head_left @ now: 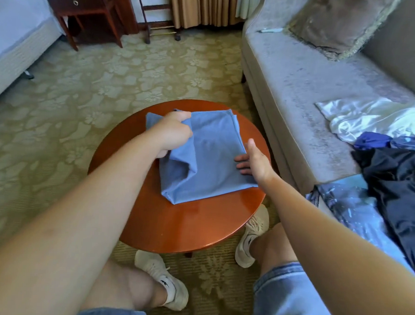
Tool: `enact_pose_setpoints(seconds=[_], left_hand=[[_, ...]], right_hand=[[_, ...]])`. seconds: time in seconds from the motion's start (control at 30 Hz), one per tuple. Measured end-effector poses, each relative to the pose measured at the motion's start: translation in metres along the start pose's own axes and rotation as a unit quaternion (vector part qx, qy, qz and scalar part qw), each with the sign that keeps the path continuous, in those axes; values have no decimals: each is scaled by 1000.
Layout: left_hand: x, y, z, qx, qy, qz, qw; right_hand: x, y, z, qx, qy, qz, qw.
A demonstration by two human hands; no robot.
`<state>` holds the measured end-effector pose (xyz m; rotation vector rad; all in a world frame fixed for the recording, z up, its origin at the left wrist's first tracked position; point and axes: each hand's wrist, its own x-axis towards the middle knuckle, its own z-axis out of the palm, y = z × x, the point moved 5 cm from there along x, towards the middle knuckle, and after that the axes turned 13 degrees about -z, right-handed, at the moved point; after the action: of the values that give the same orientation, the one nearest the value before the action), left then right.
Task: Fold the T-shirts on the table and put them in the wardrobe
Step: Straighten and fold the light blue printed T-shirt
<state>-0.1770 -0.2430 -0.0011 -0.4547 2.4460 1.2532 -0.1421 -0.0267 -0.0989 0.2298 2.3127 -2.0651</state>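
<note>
your left hand point(173, 132) grips a fold of the blue t-shirt point(213, 167) lying on the round wooden table point(175, 227); your right hand point(255, 160) rests flat-fingered on its edge; the logo on your white shoes point(172, 289) is too small to read

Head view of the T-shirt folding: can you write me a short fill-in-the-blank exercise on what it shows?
1. The T-shirt on the round table is ____ in colour.
2. The left hand and the right hand both touch the T-shirt, but only the ____ grips a bunched fold.
3. More clothes lie heaped on the ____ beside the table.

Missing words: blue; left; sofa.
</note>
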Motion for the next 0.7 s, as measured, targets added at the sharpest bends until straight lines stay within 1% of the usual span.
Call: enact_pose_setpoints(seconds=[0.07,0.1,0.17,0.2,0.23,0.3,0.37,0.43,0.47,0.53,0.6,0.63,0.67,0.7], left_hand=[[-2,14,36,30,-9,16,999],[-5,20,56,41,-28,23,998],[-8,23,95,15,-99,11,995],[-9,21,107,-2,-111,3,994],[-8,16,113,-9,-89,6,996],[-5,-1,111,28,7,23,999],[-5,-29,109,136,86,11,987],[-9,-58,111,248,121,-12,961],[-11,-68,112,280,131,-15,951],[-9,-83,115,314,142,6,939],[-7,-87,113,319,148,32,935],[-7,-89,110,315,150,37,936],[-6,-89,107,309,150,39,938],[-5,-90,103,303,150,41,940]], right_hand=[[2,4,-3,63,-15,23,998],[4,8,-5,95,-18,36,995],[8,18,-11,132,-9,47,990],[9,19,-12,137,-8,49,989],[11,21,-13,137,-14,53,989],[13,24,-13,116,-33,45,992],[14,23,-13,71,-34,12,997],[12,19,-14,34,-33,-5,999],[9,16,-12,18,-39,-10,999],[6,14,-11,-28,-57,-10,998],[4,7,-11,-101,-60,-14,993],[2,1,-13,-148,-44,-23,988],[-1,-6,-16,-209,-11,-37,977],[-4,-15,-20,-276,41,-69,958]])
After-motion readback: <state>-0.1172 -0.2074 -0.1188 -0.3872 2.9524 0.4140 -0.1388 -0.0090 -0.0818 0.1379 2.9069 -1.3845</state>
